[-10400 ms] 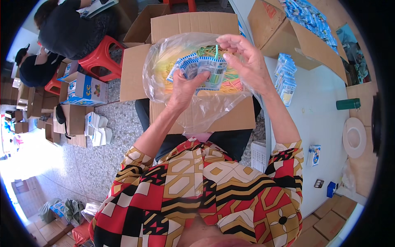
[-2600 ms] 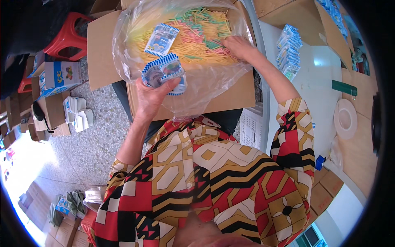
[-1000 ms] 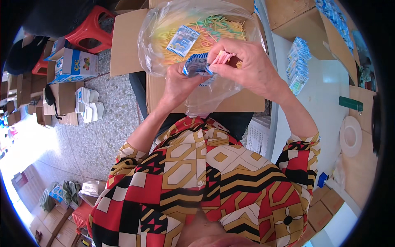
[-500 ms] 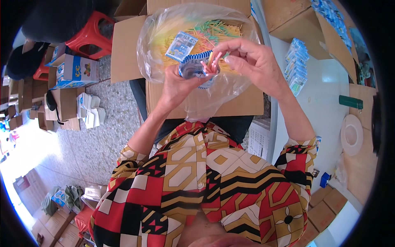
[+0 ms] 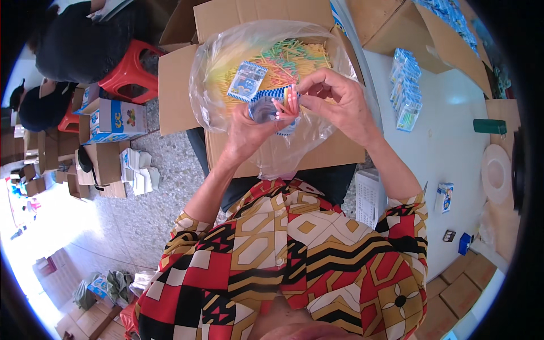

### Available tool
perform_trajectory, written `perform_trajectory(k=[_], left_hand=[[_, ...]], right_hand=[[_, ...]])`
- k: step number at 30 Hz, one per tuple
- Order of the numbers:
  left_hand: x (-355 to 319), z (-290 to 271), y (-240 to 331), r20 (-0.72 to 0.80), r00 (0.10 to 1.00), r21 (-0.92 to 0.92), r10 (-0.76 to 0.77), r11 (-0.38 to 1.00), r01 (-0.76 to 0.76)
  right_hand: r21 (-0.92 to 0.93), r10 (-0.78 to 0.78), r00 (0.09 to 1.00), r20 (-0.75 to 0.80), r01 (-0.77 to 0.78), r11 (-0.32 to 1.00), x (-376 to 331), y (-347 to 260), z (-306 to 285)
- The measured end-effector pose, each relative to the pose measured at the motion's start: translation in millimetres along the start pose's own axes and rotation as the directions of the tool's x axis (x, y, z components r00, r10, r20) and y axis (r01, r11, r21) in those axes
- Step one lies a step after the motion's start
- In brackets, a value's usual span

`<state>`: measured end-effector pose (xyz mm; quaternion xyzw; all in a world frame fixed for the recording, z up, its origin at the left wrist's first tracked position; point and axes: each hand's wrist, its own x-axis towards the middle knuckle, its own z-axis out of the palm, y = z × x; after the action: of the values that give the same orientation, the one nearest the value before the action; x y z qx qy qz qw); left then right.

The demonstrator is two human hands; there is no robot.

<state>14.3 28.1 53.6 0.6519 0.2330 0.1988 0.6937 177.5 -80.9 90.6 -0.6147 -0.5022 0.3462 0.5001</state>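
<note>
A small blue-edged packet (image 5: 266, 109) was held open by the left hand (image 5: 243, 133) while a bundle of coloured sticks (image 5: 286, 103), pinched in the right hand (image 5: 334, 102), was judged mid-insertion; steady alignment was called for.

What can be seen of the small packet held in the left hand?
The small packet looks like a clear plastic pouch with a blue-and-white checkered edge, its mouth open upward. The left hand grips it from below over the clear bag of coloured sticks. The right hand pinches a bundle of pink sticks standing in its mouth.
</note>
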Motion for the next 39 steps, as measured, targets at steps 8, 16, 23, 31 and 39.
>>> perform_trajectory(k=[8,16,23,31,39], left_hand=[[3,9,-2,-0.026,0.999,-0.043,0.029,0.999,-0.030],[5,15,-7,-0.029,0.999,-0.019,0.016,1.000,-0.017],[7,17,-4,0.018,1.000,-0.019,0.013,1.000,-0.013],[10,21,-7,0.015,1.000,-0.312,-0.026,0.950,0.029],[7,32,-11,0.000,0.999,-0.299,-0.044,0.953,0.042]], right_hand=[[0.048,-0.130,0.959,-0.252,0.147,0.988,-10,11,21],[0.060,-0.106,0.921,-0.376,0.138,0.989,-20,11,25],[-0.178,-0.211,0.926,-0.314,0.161,0.971,-19,5,18],[0.310,-0.138,0.928,-0.345,0.251,0.917,-27,15,-4],[0.355,-0.075,0.898,-0.434,0.247,0.902,-65,16,-42]])
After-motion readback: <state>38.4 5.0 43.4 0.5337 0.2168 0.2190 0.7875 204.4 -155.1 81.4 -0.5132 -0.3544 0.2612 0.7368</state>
